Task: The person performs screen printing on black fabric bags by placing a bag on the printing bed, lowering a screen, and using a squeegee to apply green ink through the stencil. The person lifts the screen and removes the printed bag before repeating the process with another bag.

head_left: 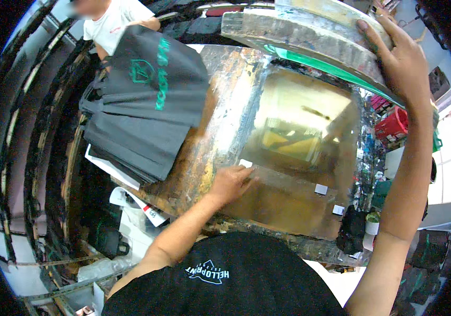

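My left hand (231,184) is over the near left part of a glossy brownish printing board (299,203), beside a small white tab (245,163). Its fingers are bent and smeared at the tips, so whether they grip anything is unclear. My right hand (402,63) is closed on the edge of a thick, paint-stained screen printing frame (309,45), tilted up at the board's far side. Green shows along the frame's underside. Two more white tabs, one (320,189) by the other (338,210), lie on the board's near right part.
A fanned stack of black bags (146,100) with green print covers the table's left side. Past it stands a person in a white shirt (117,23). Dark racks (41,137) curve along the left. A red bucket (392,124) and a small white cup (372,226) are at the right.
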A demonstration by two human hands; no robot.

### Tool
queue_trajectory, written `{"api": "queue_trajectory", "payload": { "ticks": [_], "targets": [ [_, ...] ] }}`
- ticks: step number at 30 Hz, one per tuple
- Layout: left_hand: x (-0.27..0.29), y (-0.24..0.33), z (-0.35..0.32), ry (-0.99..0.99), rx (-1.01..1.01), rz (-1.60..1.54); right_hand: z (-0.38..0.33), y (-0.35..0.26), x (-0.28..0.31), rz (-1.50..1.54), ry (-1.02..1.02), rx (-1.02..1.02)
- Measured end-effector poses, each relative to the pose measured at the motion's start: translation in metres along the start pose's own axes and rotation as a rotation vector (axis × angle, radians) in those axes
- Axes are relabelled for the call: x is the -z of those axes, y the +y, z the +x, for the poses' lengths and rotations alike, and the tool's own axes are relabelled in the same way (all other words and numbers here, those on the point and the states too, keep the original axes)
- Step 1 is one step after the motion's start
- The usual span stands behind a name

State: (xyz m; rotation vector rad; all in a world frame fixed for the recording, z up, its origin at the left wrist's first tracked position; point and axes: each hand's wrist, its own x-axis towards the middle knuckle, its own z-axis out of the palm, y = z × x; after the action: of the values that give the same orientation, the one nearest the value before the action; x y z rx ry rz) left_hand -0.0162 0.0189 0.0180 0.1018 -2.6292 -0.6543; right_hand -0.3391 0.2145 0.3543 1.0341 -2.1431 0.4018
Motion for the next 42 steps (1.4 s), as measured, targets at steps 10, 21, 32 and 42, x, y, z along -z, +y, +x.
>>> {"api": "queue_trajectory", "payload": {
  "ticks": [10,21,32,42],
  "targets": [
    [0.069,-0.063,0.032,0.137,0.268,0.257,-0.004,-0.017,0.012,-0.018,0.005,0.023],
    [0.127,-0.114,0.031,-0.067,0.618,0.671,-0.004,-0.016,0.009,-0.002,0.058,0.042],
    [0.160,-0.124,0.050,0.050,0.446,0.728,-0.005,-0.013,0.008,0.025,0.037,0.031],
    [0.159,-0.158,0.039,0.136,0.780,-0.029,0.003,-0.031,0.030,-0.025,-0.166,-0.099]
  ]
}}
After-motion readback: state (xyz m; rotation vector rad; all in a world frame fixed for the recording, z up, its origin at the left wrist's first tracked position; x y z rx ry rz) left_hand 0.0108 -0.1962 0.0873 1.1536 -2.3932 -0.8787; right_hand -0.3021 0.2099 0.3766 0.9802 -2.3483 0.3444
